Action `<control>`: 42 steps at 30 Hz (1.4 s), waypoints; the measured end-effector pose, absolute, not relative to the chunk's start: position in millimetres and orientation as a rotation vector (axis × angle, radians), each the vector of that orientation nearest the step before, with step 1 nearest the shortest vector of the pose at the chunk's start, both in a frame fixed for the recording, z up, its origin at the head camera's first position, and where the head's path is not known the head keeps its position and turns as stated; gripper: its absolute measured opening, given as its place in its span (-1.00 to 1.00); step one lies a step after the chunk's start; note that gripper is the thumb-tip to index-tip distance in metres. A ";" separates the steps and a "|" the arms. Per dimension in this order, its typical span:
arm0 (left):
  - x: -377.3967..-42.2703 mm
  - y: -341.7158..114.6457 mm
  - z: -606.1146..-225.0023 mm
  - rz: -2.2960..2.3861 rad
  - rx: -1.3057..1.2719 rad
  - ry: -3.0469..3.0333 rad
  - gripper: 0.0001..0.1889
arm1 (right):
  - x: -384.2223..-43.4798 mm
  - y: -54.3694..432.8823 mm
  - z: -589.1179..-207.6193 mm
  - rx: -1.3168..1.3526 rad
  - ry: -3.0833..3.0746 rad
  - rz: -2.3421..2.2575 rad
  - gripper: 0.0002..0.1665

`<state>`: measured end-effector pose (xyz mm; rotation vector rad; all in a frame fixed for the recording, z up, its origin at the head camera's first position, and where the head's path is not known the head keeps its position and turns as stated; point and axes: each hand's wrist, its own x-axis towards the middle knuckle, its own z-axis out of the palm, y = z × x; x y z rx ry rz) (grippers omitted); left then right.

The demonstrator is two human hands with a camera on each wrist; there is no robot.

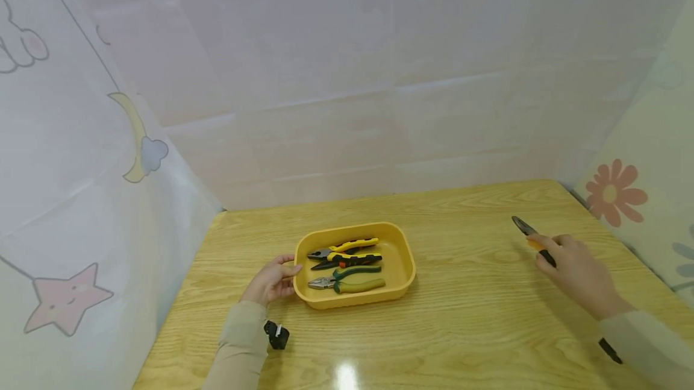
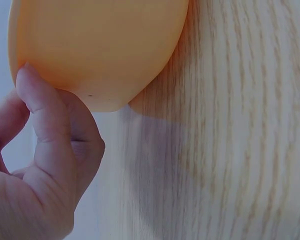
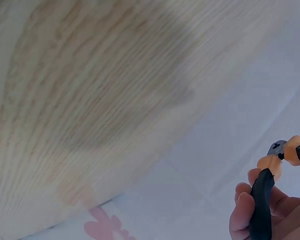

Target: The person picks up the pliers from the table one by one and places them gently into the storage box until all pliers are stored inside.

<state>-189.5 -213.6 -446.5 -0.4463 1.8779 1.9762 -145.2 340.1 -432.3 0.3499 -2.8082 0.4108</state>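
My left hand (image 1: 273, 280) pinches the left rim of a yellow plastic tray (image 1: 400, 266) on the table, thumb on the inside and fingers outside. In the left wrist view, the thumb (image 2: 50, 120) presses against the tray wall. Inside the tray lie green-handled pliers (image 1: 360, 286) and, above them, other pliers (image 1: 355, 244) with yellow and black handles, partly overlapping. Far to the right, my right hand (image 1: 577, 269) holds pliers (image 1: 524, 226) with orange and black handles above the table, jaws pointing away. The right wrist view shows the handles (image 3: 261, 205) spread apart, with fingers around one of them.
The wooden table (image 1: 461, 330) runs back to a pale cloth wall (image 1: 347, 106). Printed cloth hangs along the left and right sides, with a star (image 1: 69, 299) and a red flower (image 1: 615, 193). A small black device (image 1: 277, 336) sits by the left sleeve.
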 end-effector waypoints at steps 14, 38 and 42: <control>-189.0 -214.2 -446.7 1.979 -0.454 1.870 -0.58 | -135.9 325.1 -424.3 0.383 -2.781 0.381 -0.64; -189.4 -216.0 -446.6 1.980 -0.436 1.842 -0.59 | -131.7 290.0 -420.8 0.657 -2.499 0.274 -0.71; -190.5 -215.0 -446.5 1.984 -0.455 1.843 -0.60 | -130.7 282.9 -418.1 0.665 -2.492 0.277 -0.58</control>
